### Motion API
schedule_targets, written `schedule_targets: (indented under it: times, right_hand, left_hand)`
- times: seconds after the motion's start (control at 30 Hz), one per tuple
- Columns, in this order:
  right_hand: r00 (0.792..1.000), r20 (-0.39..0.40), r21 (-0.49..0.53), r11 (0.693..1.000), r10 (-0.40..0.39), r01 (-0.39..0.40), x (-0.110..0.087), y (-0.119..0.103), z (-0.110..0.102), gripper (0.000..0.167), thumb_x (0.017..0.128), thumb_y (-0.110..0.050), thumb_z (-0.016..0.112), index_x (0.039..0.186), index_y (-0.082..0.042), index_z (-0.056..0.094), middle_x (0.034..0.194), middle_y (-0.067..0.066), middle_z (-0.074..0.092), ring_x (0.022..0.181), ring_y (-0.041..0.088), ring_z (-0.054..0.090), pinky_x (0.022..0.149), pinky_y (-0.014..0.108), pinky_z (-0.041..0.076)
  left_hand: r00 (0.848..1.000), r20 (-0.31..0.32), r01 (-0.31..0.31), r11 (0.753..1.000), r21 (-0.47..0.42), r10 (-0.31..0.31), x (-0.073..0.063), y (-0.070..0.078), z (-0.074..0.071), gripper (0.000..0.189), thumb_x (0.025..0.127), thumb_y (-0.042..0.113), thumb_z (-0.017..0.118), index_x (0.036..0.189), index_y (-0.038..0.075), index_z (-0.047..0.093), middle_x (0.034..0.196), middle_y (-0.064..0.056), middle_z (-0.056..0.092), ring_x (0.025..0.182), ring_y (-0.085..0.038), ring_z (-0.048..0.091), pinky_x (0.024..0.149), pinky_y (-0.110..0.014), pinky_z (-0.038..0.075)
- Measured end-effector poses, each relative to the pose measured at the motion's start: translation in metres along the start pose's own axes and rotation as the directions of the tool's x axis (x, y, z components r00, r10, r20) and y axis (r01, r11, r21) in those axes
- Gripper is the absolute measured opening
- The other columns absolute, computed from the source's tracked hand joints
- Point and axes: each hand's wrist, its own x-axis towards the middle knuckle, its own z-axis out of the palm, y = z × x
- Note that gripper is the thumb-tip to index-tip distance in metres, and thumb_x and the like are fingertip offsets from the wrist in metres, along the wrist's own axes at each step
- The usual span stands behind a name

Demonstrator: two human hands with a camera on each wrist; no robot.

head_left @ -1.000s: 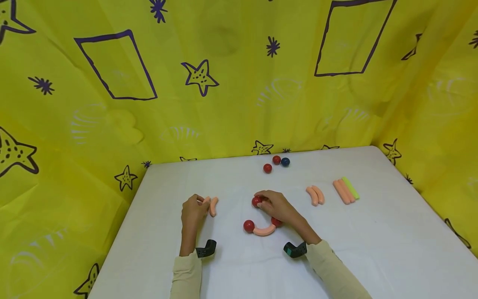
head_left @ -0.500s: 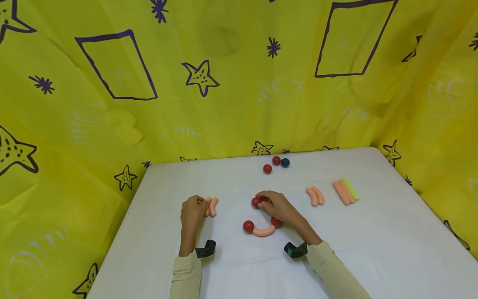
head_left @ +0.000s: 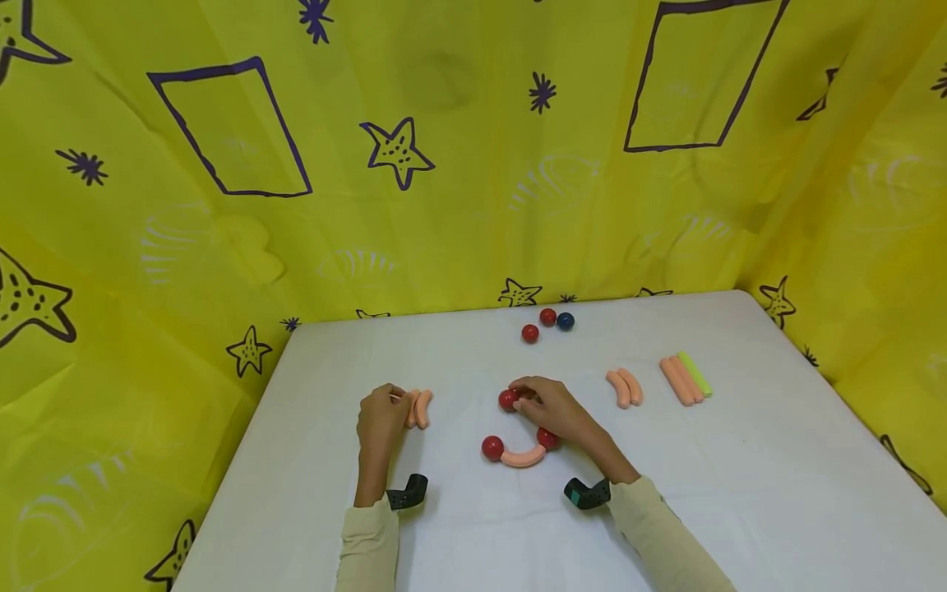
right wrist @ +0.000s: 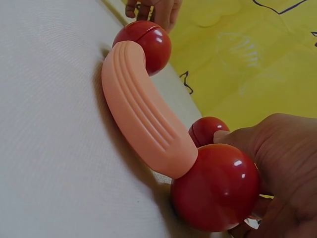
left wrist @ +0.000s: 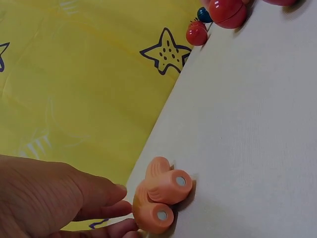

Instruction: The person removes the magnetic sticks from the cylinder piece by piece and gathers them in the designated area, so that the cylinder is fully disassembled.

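My left hand (head_left: 380,419) is beside two curved orange magnetic rods (left wrist: 168,187) lying together; in the left wrist view its fingers are spread, at the near rod's edge, not curled round it. Pale metal discs show in the rod ends. With thumb and finger, my right hand (head_left: 551,404) pinches a red ball (head_left: 507,400) on the table; the far fingertip is partly hidden. Just in front, a curved orange rod (head_left: 523,457) joins a red ball at the left (head_left: 492,448) and another red ball (right wrist: 215,188) under my right wrist.
Two red balls (head_left: 530,334) and a dark blue ball (head_left: 565,321) sit near the back edge of the white table (head_left: 459,534). To the right lie two curved orange rods (head_left: 625,388), then straight orange rods (head_left: 676,380) against a green one (head_left: 695,374). A yellow patterned curtain (head_left: 473,222) hangs behind.
The left rod has come up against its neighbour, and my left fingers have eased back slightly to the left. My right hand has shifted a touch rightward, still at the red ball.
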Motion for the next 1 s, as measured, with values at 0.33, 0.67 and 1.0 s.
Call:
schedule_targets:
  times: [0.33, 0.67, 1.0]
  right_hand:
    - [0.998, 0.038, 0.002, 0.998, 0.055, -0.055, -0.002, -0.002, -0.008, 0.031, 0.095, -0.016, 0.064, 0.125, -0.007, 0.063, 0.114, 0.005, 0.067, 0.103, 0.017, 0.061, 0.09, 0.037, 0.052]
    - [0.999, 0.029, -0.035, 0.998, 0.043, -0.042, -0.002, 0.005, -0.013, 0.02, 0.093, -0.017, 0.067, 0.108, -0.004, 0.068, 0.091, 0.002, 0.065, 0.083, 0.011, 0.058, 0.073, 0.024, 0.049]
    - [0.999, 0.03, -0.066, 0.998, 0.014, -0.012, 0.0, 0.003, -0.01, 0.018, 0.092, -0.018, 0.067, 0.104, -0.005, 0.071, 0.093, 0.002, 0.067, 0.083, 0.011, 0.06, 0.075, 0.028, 0.052]
  left_hand:
    - [0.96, -0.103, -0.271, 0.959, -0.089, 0.262, 0.0, 0.022, 0.006, 0.012, 0.09, 0.012, 0.064, 0.093, 0.002, 0.071, 0.087, -0.012, 0.068, 0.078, -0.025, 0.063, 0.066, -0.036, 0.052]
    - [0.853, 0.202, -0.464, 0.877, -0.127, 0.481, -0.012, 0.05, 0.037, 0.013, 0.092, 0.016, 0.066, 0.1, 0.007, 0.07, 0.09, -0.005, 0.067, 0.083, -0.017, 0.063, 0.073, -0.027, 0.05]
    - [0.802, 0.337, -0.458, 0.87, -0.18, 0.492, -0.022, 0.055, 0.063, 0.028, 0.09, 0.012, 0.066, 0.116, 0.002, 0.066, 0.1, -0.014, 0.068, 0.088, -0.021, 0.066, 0.075, -0.028, 0.052]
